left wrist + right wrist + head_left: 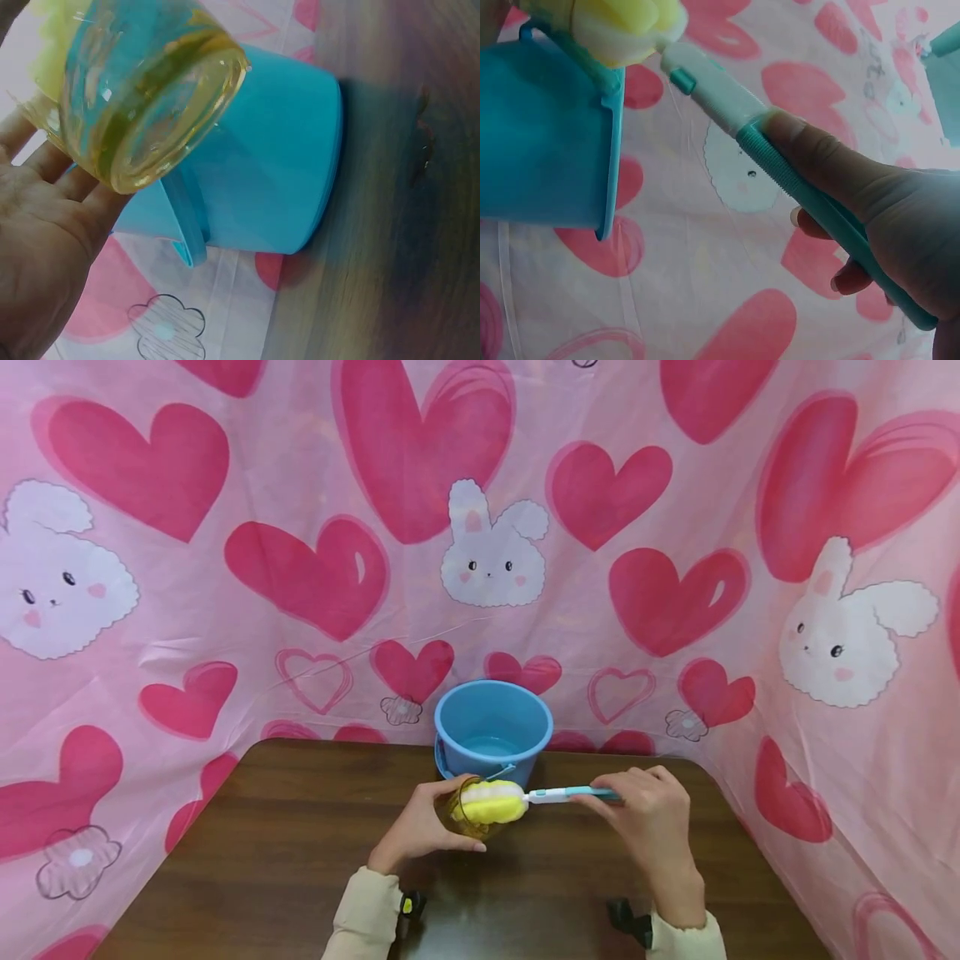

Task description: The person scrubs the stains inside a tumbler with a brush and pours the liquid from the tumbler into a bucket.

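Tilted on its side over the table, an amber glass cup [448, 811] is gripped by my left hand [417, 828]. In the left wrist view the thick base of the cup [169, 120] faces the camera, with fingers curved along its side. My right hand [647, 817] holds a bottle brush by its teal-and-white handle [558, 794], thumb pressed along the grip in the right wrist view. The brush's yellow and white sponge head [501, 802] is partly inside the cup's mouth, its near end sticking out toward my right hand.
Just behind the cup stands a light blue bucket [459, 727], its handle hanging down at the front, near the back edge of the brown wooden table [300, 810]. Small wet-looking marks [425, 142] show on the wood. A pink heart-and-rabbit cloth [300, 477] surrounds the table.
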The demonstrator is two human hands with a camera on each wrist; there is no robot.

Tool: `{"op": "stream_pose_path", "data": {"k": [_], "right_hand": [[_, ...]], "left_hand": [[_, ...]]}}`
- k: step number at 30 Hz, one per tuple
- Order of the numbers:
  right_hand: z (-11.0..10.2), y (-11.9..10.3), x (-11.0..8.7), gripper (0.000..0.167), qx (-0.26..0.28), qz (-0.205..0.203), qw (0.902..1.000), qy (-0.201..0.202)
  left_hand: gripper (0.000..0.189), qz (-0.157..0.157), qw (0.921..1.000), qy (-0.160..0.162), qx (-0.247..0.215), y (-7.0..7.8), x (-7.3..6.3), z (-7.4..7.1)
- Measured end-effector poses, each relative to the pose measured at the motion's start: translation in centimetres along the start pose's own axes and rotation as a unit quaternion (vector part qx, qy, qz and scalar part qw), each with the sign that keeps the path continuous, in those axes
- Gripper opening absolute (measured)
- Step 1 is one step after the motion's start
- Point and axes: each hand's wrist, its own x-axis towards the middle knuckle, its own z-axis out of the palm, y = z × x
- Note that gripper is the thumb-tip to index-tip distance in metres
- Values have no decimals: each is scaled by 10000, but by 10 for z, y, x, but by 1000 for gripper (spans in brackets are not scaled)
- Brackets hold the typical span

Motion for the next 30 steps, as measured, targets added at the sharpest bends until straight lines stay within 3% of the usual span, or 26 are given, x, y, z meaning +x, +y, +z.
{"op": "stream_pose_path", "data": {"k": [4,11,21,30], "right_hand": [[6,-7,0,62,200,-195,9993,-238],[16,-20,0,41,497,-476,9965,-474],[1,-16,6,58,372,-339,9984,-249],[-11,3,4,60,403,-132,9985,333]], "left_hand": [[83,-54,9999,-14,84,-1,-1,1],[83,-180,9998,78,-40,-3,-1,2],[80,-232,9996,61,-176,-6,6,9],[79,-83,9988,-24,-473,-7,4,9]]}}
